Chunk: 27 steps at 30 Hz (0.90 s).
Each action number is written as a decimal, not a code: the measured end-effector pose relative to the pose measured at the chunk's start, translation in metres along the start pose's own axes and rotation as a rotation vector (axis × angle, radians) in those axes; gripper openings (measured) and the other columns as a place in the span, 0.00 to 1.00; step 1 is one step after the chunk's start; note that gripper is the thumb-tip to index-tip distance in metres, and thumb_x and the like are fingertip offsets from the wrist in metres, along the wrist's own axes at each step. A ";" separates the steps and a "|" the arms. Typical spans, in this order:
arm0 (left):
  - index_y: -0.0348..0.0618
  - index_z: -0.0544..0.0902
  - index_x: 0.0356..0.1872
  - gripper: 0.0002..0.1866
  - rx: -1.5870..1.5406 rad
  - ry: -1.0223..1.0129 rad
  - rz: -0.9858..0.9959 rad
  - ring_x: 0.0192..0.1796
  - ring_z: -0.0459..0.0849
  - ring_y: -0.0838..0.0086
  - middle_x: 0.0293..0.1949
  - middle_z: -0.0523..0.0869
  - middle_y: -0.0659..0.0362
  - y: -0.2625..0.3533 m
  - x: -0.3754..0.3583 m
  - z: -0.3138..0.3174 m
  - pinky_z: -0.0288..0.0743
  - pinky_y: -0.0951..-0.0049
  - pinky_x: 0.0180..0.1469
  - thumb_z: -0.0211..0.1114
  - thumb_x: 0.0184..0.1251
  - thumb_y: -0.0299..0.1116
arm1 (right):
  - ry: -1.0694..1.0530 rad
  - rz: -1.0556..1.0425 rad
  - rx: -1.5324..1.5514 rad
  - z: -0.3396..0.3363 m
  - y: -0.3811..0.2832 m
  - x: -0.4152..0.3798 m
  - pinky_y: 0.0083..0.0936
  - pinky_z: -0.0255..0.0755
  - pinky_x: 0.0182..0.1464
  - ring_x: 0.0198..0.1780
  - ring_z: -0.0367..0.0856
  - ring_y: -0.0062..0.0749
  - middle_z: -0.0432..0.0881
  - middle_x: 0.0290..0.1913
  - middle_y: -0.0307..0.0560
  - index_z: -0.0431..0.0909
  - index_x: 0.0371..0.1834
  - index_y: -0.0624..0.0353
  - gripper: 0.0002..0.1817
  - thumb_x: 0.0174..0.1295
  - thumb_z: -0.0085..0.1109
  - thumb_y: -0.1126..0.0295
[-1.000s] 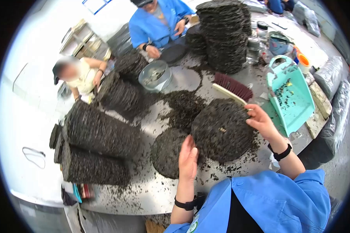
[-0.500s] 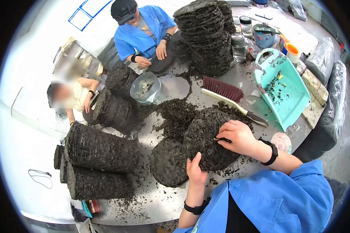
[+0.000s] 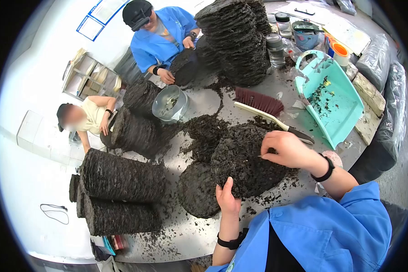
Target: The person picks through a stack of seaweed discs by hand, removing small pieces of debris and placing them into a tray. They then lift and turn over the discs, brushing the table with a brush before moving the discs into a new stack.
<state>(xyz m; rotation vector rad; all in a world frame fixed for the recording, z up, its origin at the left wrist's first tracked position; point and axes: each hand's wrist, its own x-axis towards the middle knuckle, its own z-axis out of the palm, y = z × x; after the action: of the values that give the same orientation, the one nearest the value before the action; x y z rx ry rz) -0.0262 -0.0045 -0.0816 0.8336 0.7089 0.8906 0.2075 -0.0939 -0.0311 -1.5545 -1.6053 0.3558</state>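
Observation:
My left hand (image 3: 228, 197) holds the near-left edge of a dark, rough round cake (image 3: 242, 158), its thumb on top and its other fingers partly hidden. Over the cake's right side is my right hand (image 3: 285, 149), thumb and forefinger pinched together; whatever is between them is too small to name. A second round cake (image 3: 198, 190) lies on the table to the left, partly under the first. Loose dark flakes (image 3: 206, 133) are heaped just beyond both.
Stacks of dark cakes stand left (image 3: 122, 174) and far (image 3: 233, 43). A brush (image 3: 263, 109), teal dustpan (image 3: 331, 102), clear bowl (image 3: 170, 104) and jars (image 3: 275, 50) are on the table (image 3: 190, 240). Two people work across it, one in blue (image 3: 161, 41), one in cream (image 3: 95, 113).
My right hand has lifted slightly and moved right, off the cake's middle. The person in blue has moved their hands apart around a dark cake. The view has shifted a little.

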 end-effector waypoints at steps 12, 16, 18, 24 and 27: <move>0.32 0.73 0.65 0.25 -0.330 -0.105 -0.286 0.64 0.80 0.55 0.62 0.80 0.47 -0.011 0.014 0.000 0.70 0.52 0.69 0.56 0.69 0.33 | 0.420 0.309 0.074 -0.086 0.037 -0.068 0.31 0.78 0.49 0.44 0.84 0.38 0.86 0.42 0.48 0.86 0.40 0.60 0.10 0.53 0.70 0.78; 0.32 0.72 0.65 0.26 -0.293 -0.118 -0.314 0.65 0.79 0.55 0.64 0.79 0.47 -0.006 0.004 0.014 0.69 0.53 0.70 0.55 0.68 0.33 | 0.212 -0.227 -0.126 -0.009 -0.008 -0.028 0.33 0.78 0.44 0.41 0.83 0.36 0.85 0.38 0.37 0.86 0.33 0.54 0.06 0.53 0.72 0.70; 0.32 0.72 0.66 0.28 -0.354 -0.160 -0.380 0.65 0.78 0.55 0.64 0.79 0.47 -0.004 -0.004 0.010 0.68 0.53 0.71 0.54 0.66 0.34 | 0.249 -0.253 -0.183 0.010 -0.013 -0.014 0.33 0.78 0.41 0.39 0.83 0.36 0.84 0.35 0.38 0.86 0.32 0.54 0.06 0.51 0.72 0.72; 0.30 0.72 0.65 0.29 -0.307 -0.185 -0.330 0.65 0.79 0.56 0.63 0.80 0.47 -0.008 -0.007 -0.008 0.68 0.54 0.71 0.54 0.64 0.34 | 0.266 -0.149 -0.065 0.033 -0.015 -0.009 0.33 0.78 0.40 0.38 0.82 0.37 0.83 0.33 0.41 0.87 0.31 0.56 0.07 0.49 0.74 0.73; 0.30 0.73 0.64 0.28 -0.245 -0.200 -0.325 0.64 0.79 0.56 0.62 0.80 0.47 -0.010 -0.004 -0.010 0.69 0.54 0.70 0.53 0.64 0.34 | 0.247 -0.064 -0.009 0.036 -0.013 -0.013 0.33 0.78 0.41 0.38 0.83 0.39 0.83 0.33 0.42 0.87 0.31 0.56 0.07 0.49 0.75 0.72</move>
<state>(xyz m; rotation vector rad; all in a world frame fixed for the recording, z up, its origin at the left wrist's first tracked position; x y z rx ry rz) -0.0321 -0.0085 -0.0948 0.5593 0.5278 0.5776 0.1711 -0.0956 -0.0482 -1.4875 -1.4609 0.1161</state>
